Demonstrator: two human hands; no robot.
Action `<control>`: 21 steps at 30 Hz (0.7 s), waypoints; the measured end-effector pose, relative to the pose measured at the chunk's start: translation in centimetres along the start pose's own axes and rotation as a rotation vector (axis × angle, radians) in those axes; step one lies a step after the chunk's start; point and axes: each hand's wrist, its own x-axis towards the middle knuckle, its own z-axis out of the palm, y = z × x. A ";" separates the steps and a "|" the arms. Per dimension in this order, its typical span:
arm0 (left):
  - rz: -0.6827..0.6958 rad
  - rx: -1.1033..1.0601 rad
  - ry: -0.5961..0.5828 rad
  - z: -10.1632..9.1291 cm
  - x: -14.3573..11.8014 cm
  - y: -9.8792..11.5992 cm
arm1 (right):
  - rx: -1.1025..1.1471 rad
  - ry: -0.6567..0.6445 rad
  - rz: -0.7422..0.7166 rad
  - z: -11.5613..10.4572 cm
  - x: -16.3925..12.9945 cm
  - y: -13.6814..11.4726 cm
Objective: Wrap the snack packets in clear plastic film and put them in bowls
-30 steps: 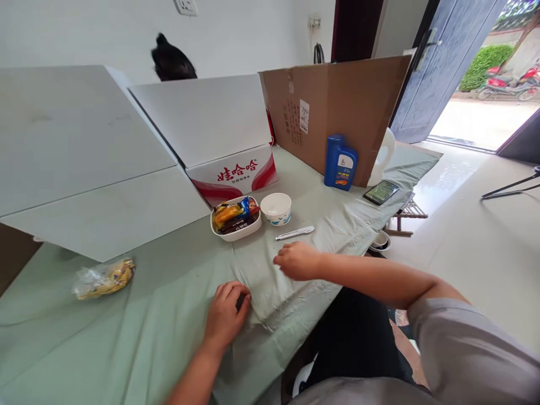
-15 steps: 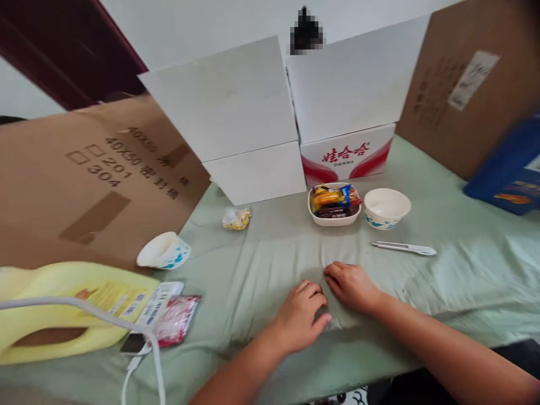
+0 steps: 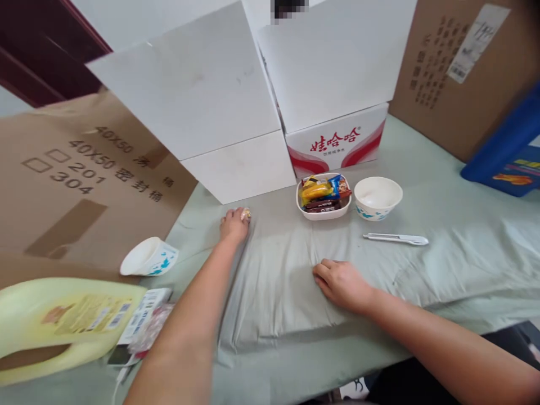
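Observation:
My left hand (image 3: 233,225) is stretched forward over the green cloth (image 3: 442,264) and closed around a small yellow wrapped snack (image 3: 246,214), which lies just in front of the white box. My right hand (image 3: 341,284) rests palm down on the cloth near the table's front, fingers curled, holding nothing. Beyond it a white rectangular dish (image 3: 323,196) holds several wrapped snacks. An empty white bowl (image 3: 377,197) stands beside that dish, and a white pen-like tool (image 3: 396,239) lies in front of the bowl.
White cartons (image 3: 211,107) and a red-and-white box (image 3: 337,143) stand at the back. Brown cardboard (image 3: 71,180) leans at left and right. A tipped paper cup (image 3: 147,257), a yellow jug (image 3: 54,320) and small packets lie at the left. A blue bottle (image 3: 506,163) stands at right.
My left hand has left the spot beside my right hand, reached forward and left, and closed on the yellow snack. The view has tilted slightly lower.

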 end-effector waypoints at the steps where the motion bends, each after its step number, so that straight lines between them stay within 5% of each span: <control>1: 0.080 -0.017 -0.015 0.5 -1.4 0.7 | 0.002 -0.018 -0.013 -0.6 -0.3 0.0; 3: 0.293 -0.070 -0.070 1.4 -4.9 2.2 | -0.001 -0.001 0.002 -2.4 -1.0 0.4; 6: 0.796 -0.234 -0.107 2.3 -11.3 4.3 | -0.130 0.132 0.173 -5.7 -2.7 2.7; 9: 0.972 -0.354 0.032 3.1 -16.6 6.0 | -0.368 0.158 0.451 -7.9 -4.0 6.8; 14: 0.743 -0.482 0.268 4.2 -19.2 6.8 | -0.370 -0.006 0.574 -7.4 -3.7 10.1; 17: 0.629 -0.622 0.263 4.4 -19.2 6.3 | -0.220 0.100 0.418 -6.1 -2.9 7.1; 21: 0.645 -0.781 0.224 4.6 -19.7 6.2 | -0.064 0.195 0.023 -4.5 -2.3 1.5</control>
